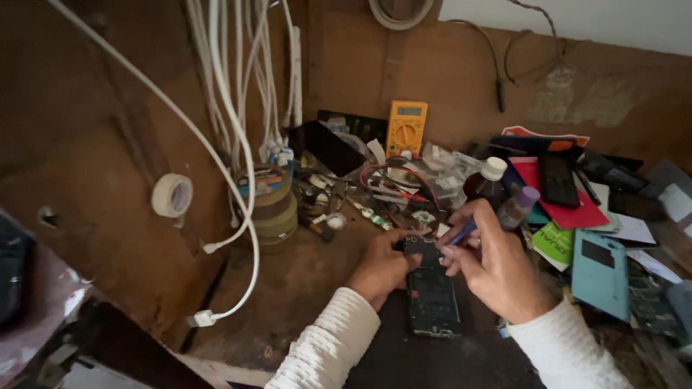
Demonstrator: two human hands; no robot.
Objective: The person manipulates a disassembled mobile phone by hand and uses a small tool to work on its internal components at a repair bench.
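An opened dark phone (pixel 431 292) lies face down on the black mat (pixel 404 353) in front of me, its inner parts showing. My left hand (pixel 380 268) grips the phone's upper left edge and steadies it. My right hand (pixel 490 268) holds a thin blue-handled tool (pixel 461 232) like a pen, its tip touching the top of the phone. Both arms wear white ribbed sleeves.
A yellow multimeter (pixel 406 128) leans on the back wall. Stacked tape rolls (pixel 270 205) stand at the left, another tape roll (pixel 171 195) hangs on the wall. White cables (pixel 238 130) dangle. Two small bottles (pixel 490 180), a teal phone case (pixel 600 274), red cards and phones crowd the right.
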